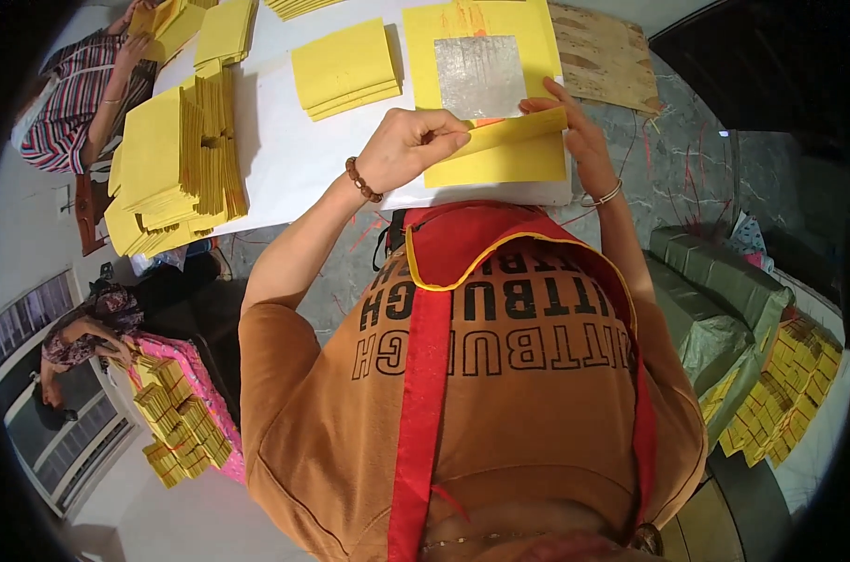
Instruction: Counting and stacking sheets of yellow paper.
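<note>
On the white table point(275, 169) before me lies a large yellow paper sheet point(420, 70) with a silvery square point(481, 75) on it and reddish streaks at its far side. Its near edge is turned up into a fold. My left hand point(408, 150) pinches the left end of that folded edge between thumb and fingers. At the right end, my right hand point(579, 140) has its fingers apart, with the fingertips resting on the paper near the silvery square. A small pile of folded yellow papers point(345, 70) lies left of the sheet.
Tall stacks of folded yellow paper point(163, 159) stand at the table's left. A person in a striped top point(79, 94) handles yellow paper there; another person point(79, 342) is at lower left beside bundled yellow packets point(177, 412). More bundles point(785, 393) sit right, by a green sofa point(706, 281).
</note>
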Available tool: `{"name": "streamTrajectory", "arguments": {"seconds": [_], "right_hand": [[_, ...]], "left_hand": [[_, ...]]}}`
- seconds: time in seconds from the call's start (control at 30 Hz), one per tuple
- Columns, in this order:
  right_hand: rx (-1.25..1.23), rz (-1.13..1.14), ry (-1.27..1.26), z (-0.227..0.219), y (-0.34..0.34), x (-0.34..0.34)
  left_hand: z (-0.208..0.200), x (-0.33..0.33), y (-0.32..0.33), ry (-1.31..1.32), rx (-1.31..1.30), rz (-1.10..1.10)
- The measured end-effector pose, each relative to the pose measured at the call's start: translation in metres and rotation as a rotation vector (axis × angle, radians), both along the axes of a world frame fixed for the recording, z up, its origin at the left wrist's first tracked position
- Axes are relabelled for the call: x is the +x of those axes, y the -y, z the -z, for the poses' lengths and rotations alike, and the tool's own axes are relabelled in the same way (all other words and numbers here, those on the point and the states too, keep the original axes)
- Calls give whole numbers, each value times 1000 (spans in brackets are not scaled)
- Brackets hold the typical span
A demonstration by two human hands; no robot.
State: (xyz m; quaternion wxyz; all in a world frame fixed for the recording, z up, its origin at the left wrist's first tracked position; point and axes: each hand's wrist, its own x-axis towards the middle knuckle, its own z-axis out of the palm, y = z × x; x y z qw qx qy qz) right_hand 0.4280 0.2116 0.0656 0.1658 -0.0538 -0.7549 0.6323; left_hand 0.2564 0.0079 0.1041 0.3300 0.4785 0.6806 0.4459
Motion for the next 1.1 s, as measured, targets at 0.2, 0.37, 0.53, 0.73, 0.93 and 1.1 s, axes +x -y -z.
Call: {"name": "streamTrajectory", "arguments": {"seconds": [0.2,0.37,0.53,0.73,0.93,1.1], "right_hand": [[40,-47,-17,8,-4,1],[4,-60,-25,10,-5,0],[-7,-42,-3,6,-4,0],[143,-20,-12,3,-3,-2],[58,130,40,14,-2,-3],[187,132,-7,7,-7,-9]], "left_hand": [[-10,-1,-1,135,-74,11],[-16,-3,-4,193,-150,14],[-13,-5,-6,238,-109,49],[-18,-7,-8,240,-190,28],[-29,-16,3,-188,219,220],[-7,-25,7,-894,146,99]]}}
